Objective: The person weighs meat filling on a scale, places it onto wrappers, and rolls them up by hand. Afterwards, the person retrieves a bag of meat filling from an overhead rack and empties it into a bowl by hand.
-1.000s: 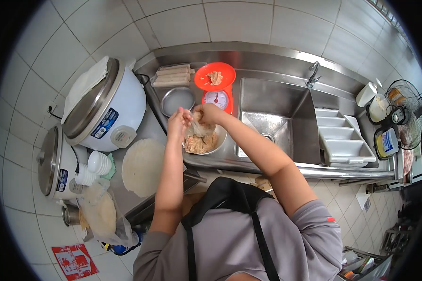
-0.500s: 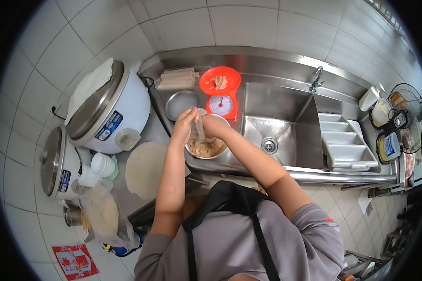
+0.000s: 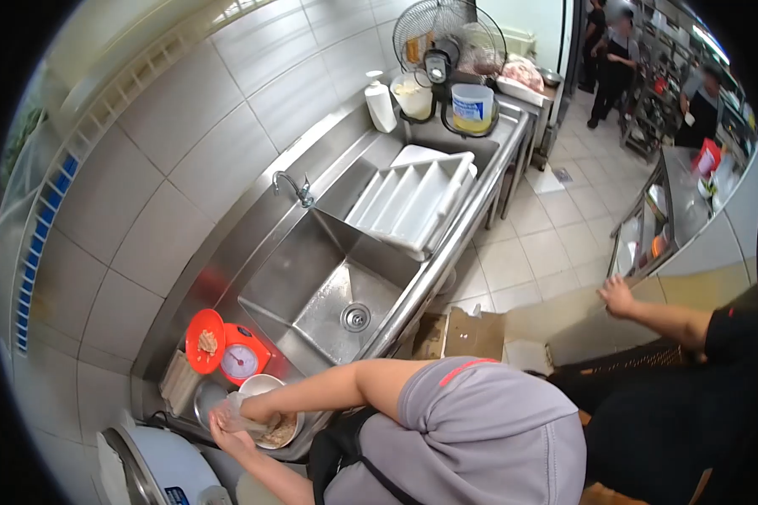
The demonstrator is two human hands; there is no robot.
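A white bowl [image 3: 291, 433] of pale minced mixture [image 3: 280, 430] stands at the counter's near edge. At its left side, my left hand [image 3: 229, 429] is closed on a clear plastic bag [image 3: 234, 411]. My right hand [image 3: 259, 407] reaches over the bowl against the bag, its fingers hidden by the plastic. Just behind is a red scale [image 3: 258, 343], with a clump of the mixture [image 3: 207, 341] on its tilted-looking orange-red pan [image 3: 195, 355]. A round metal pan [image 3: 204, 396] lies beside the bag.
Beyond the scale are a sink [image 3: 312, 282], a faucet [image 3: 299, 190], a white divided tray [image 3: 413, 198] and a fan [image 3: 436, 66]. A co-worker's arm [image 3: 665, 318] extends from the right. Other people stand far back. A large cooker [image 3: 164, 463] is at lower left.
The view has swung right, bringing the co-worker and the room beyond into sight. Both hands remain together at the bowl with the plastic between them.
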